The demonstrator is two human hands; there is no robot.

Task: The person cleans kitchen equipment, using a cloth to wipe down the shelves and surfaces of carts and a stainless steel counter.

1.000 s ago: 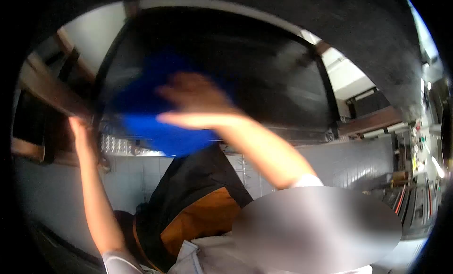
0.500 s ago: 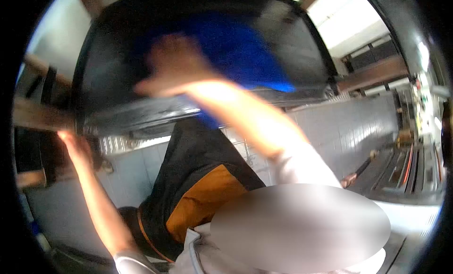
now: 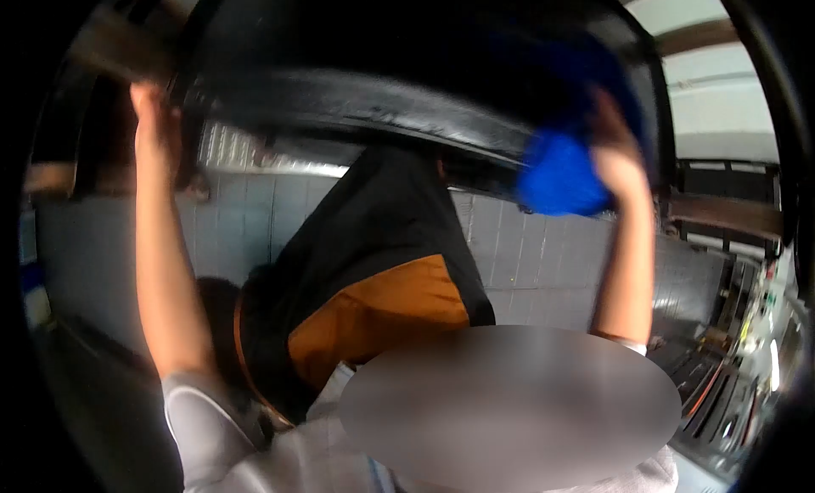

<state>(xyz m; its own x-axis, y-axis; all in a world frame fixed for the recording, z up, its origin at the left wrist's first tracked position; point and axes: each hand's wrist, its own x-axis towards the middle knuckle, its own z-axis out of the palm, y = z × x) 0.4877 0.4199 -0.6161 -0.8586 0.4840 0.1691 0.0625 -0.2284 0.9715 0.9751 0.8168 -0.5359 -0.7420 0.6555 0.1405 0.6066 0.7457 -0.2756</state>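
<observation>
A large glossy black panel with a thick front edge fills the upper part of the view. My right hand, blurred by motion, is on a blue cloth at the panel's right end. Part of the cloth hangs over the front edge, and its far part lies in shadow on the black surface. Off at the panel's left end, my left hand is raised beside its corner and a brown beam. Its fingers are mostly hidden and blurred, so its grip does not show.
Below lies a grey tiled floor. Another brown beam juts out at the right of the panel. Long dark parts stand at the lower right. My dark trousers with an orange patch are close under the panel's front edge.
My right hand has swept to the right with the blue cloth, from the panel's left-middle to its right end. My left hand stays near the left corner. The camera view has shifted.
</observation>
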